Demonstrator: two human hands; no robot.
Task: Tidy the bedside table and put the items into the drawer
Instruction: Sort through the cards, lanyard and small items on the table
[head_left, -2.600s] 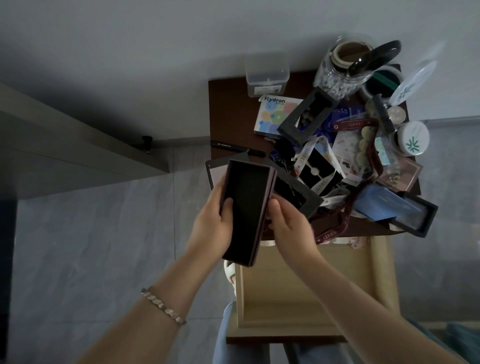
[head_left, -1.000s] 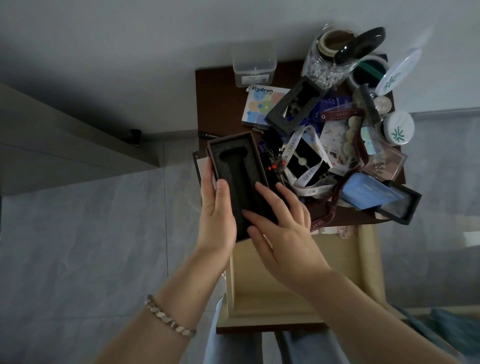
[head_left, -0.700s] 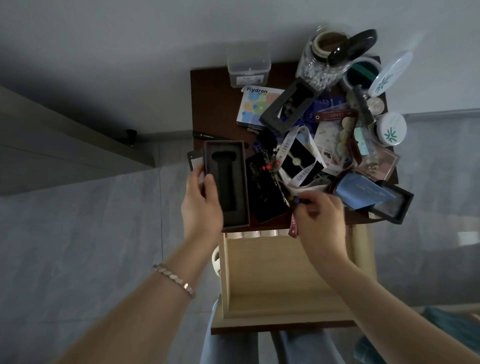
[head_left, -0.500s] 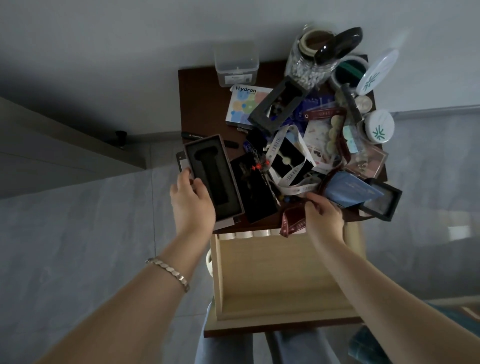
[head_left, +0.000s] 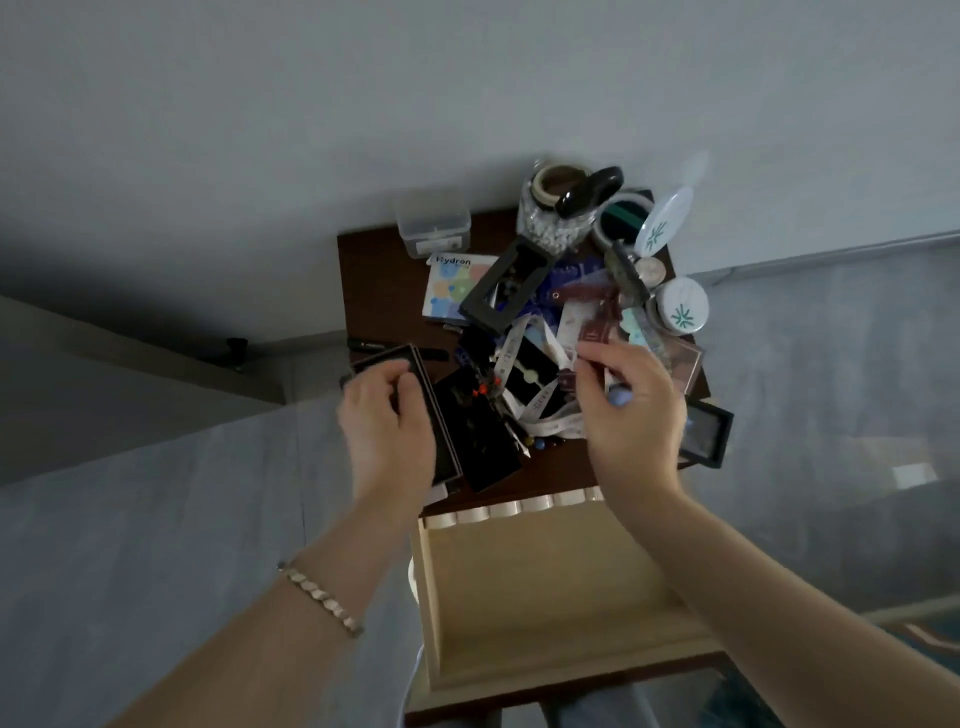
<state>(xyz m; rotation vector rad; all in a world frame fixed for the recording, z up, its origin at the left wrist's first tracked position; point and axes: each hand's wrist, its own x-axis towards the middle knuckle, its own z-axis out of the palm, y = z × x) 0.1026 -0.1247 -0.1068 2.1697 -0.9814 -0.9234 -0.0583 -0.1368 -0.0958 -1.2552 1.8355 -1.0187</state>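
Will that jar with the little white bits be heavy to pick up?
Probably heavy for its size: the jar looks like glass and holds many white beads. It would likely break if dropped. Its black lid lies tilted across the mouth, so it may slide off and beads could spill.

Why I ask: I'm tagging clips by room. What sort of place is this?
Probably a bedroom: a small dark bedside table against the wall, its pale drawer pulled open, a cream jar among its clutter.
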